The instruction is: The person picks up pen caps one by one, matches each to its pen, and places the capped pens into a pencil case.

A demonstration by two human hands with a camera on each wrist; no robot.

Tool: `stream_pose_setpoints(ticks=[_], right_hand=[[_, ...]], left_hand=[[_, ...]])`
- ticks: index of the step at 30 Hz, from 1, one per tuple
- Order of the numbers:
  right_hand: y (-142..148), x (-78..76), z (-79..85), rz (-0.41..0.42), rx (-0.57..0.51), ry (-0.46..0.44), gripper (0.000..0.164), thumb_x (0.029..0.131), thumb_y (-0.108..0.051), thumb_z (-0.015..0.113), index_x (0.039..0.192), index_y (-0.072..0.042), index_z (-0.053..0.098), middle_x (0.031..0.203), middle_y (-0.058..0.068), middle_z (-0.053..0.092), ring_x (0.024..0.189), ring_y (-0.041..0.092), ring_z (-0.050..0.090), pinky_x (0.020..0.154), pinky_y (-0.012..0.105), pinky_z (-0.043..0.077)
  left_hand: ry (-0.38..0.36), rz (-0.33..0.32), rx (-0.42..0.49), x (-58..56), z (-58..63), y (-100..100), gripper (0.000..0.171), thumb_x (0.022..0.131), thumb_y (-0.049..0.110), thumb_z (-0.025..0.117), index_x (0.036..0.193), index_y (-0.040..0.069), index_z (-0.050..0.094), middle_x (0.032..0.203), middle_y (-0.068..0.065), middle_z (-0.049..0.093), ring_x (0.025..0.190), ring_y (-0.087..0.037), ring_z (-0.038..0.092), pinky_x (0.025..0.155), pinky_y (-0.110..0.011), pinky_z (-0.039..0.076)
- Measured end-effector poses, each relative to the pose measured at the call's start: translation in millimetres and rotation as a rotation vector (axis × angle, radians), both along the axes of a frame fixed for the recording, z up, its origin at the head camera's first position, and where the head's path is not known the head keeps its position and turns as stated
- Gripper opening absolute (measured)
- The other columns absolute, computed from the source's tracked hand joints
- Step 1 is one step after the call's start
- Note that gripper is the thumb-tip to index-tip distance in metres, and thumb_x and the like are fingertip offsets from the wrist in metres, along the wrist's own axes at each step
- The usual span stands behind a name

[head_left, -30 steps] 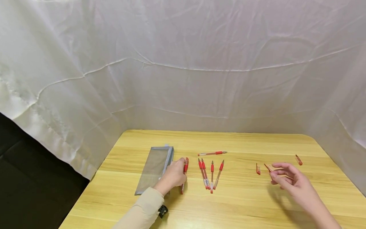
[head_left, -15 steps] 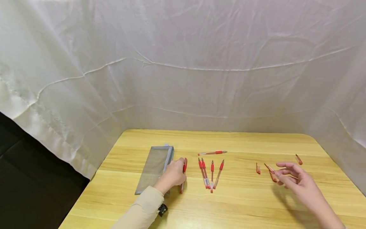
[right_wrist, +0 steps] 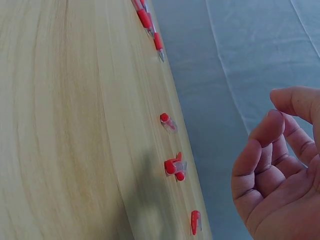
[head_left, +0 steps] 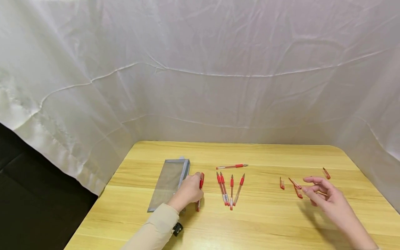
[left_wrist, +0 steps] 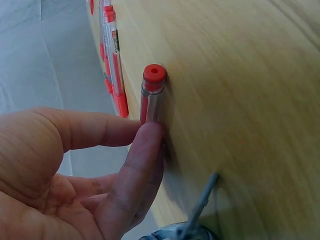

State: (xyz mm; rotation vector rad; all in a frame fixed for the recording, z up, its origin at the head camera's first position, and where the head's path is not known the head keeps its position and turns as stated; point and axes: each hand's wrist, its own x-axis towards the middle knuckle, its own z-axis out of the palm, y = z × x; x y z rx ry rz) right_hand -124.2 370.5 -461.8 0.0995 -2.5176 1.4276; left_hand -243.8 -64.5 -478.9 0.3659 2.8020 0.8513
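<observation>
"Pinching a red pen [left_wrist: 153, 91], is it, that left hand [head_left: 188, 189]?"

"Yes, thumb and fingers round the barrel, just beside the grey pouch [head_left: 164, 187]. Whether the pen touches the bench [head_left: 250, 229] I can't tell."

"And the right hand [head_left: 328, 203]?"

"Holding nothing, fingers loosely bent, near two overlapping caps [head_left: 298, 191]. A single cap [head_left: 282, 184] lies to their left, a farther cap [head_left: 326, 173] beyond them."

"What about the middle?"

"Four fanned pens [head_left: 232, 191], bare tips pointing away, and a crosswise pen [head_left: 231, 167] beyond them."

"So which step is this?"

"I'd judge the left is steadying its pen while the right is free."

"And the next move calls for?"

"A steady pinch on that pen, probably, and for any cap a light fingertip grip that doesn't drag its neighbour along"
</observation>
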Motion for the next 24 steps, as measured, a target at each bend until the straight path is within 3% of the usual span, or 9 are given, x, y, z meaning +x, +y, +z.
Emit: stream_pose_setpoints(ticks=[4, 13, 18, 20, 24], right_hand=[[-0.4, 1.5, 1.0, -0.015, 0.010, -0.011, 0.031, 0.107, -0.007, 0.065, 0.128, -0.031, 0.061, 0.088, -0.013, 0.070, 0.072, 0.010, 0.065, 0.064, 0.022, 0.054], [1.7, 1.6, 2.1, -0.018, 0.002, -0.036, 0.026, 0.107, -0.011, 0.066, 0.130, -0.023, 0.062, 0.092, -0.013, 0.073, 0.076, 0.008, 0.071, 0.069, 0.023, 0.059], [3.8, 2.5, 0.3, -0.014, 0.005, -0.029, 0.027, 0.107, -0.008, 0.066, 0.128, -0.025, 0.064, 0.095, -0.018, 0.072, 0.080, 0.004, 0.072, 0.070, 0.023, 0.061], [4.8, 2.6, -0.8, -0.016, 0.006, -0.026, 0.028, 0.106, -0.007, 0.066, 0.126, -0.026, 0.065, 0.096, -0.019, 0.071, 0.081, 0.003, 0.072, 0.070, 0.023, 0.061], [7.0, 2.4, -2.7, -0.021, 0.002, -0.028, 0.032, 0.106, -0.004, 0.066, 0.124, -0.030, 0.066, 0.098, -0.021, 0.070, 0.082, 0.001, 0.071, 0.069, 0.021, 0.060]], left_hand=[[0.005, 0.007, -0.012, 1.0, 0.8, 0.6, 0.030, 0.084, -0.004, 0.071, 0.107, 0.007, 0.056, 0.072, -0.007, 0.055, 0.057, -0.021, 0.056, 0.045, -0.031, 0.044], [0.072, -0.020, -0.027, -9.8, -21.8, -3.2, 0.032, 0.084, 0.004, 0.071, 0.113, 0.008, 0.059, 0.068, -0.002, 0.052, 0.054, -0.016, 0.050, 0.046, -0.031, 0.042], [0.094, -0.050, 0.018, 0.1, -4.7, -4.6, 0.038, 0.091, 0.011, 0.074, 0.125, 0.000, 0.062, 0.060, 0.001, 0.049, 0.046, -0.012, 0.042, 0.043, -0.029, 0.035], [0.116, -0.062, 0.023, 2.2, -3.1, -5.6, 0.038, 0.094, 0.012, 0.073, 0.128, -0.002, 0.062, 0.058, 0.002, 0.048, 0.045, -0.011, 0.040, 0.043, -0.028, 0.035], [0.128, -0.051, 0.023, 12.3, 13.8, -3.3, 0.033, 0.096, 0.011, 0.074, 0.124, -0.004, 0.063, 0.054, 0.004, 0.044, 0.042, -0.009, 0.037, 0.043, -0.026, 0.032]])
